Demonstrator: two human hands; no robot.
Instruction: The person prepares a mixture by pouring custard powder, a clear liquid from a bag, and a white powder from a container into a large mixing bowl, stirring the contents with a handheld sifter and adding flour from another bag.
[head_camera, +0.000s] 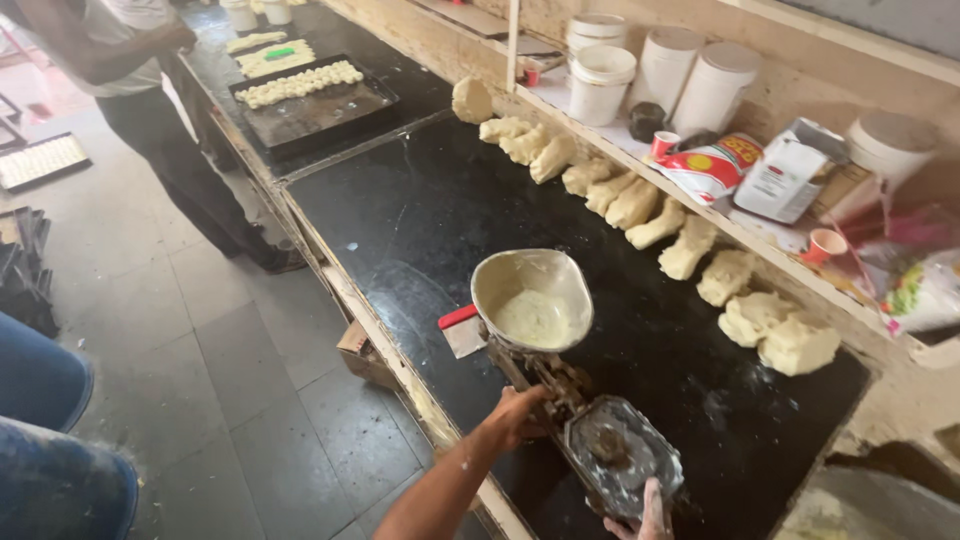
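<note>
Left hand (515, 412) closed around the middle beam of a balance scale (560, 385) on the black table (420, 215), near its front edge. Right hand (648, 515) only partly in view at the bottom edge, floured fingers touching the near rim of the scale's flat metal platform (622, 455); can't tell if it grips or just rests. Platform has a dark round weight on it.

Scale's far end carries a metal bowl (532, 298), tilted a bit, with a pale flat smear of dough in the bottom. Just left of the bowl, a scraper with a red handle (461, 330) lies on the table.

Row of pale dough lumps (640, 205) runs along the back of the table under the shelf edge, from a round lump far left to bigger chunks far right.

Shelf (700, 210) behind: white plastic buckets (600, 80) with lids, contents hidden; two small red paper cups (664, 144), a red-and-white bag, a grey-white carton lying on its side.

Further table top left holds a dark baking tray (320, 112) with rows of small shaped dough pieces along its far side, rest bare. Another person (150, 90) stands by it. A second tray of pieces sits on the floor at left.
</note>
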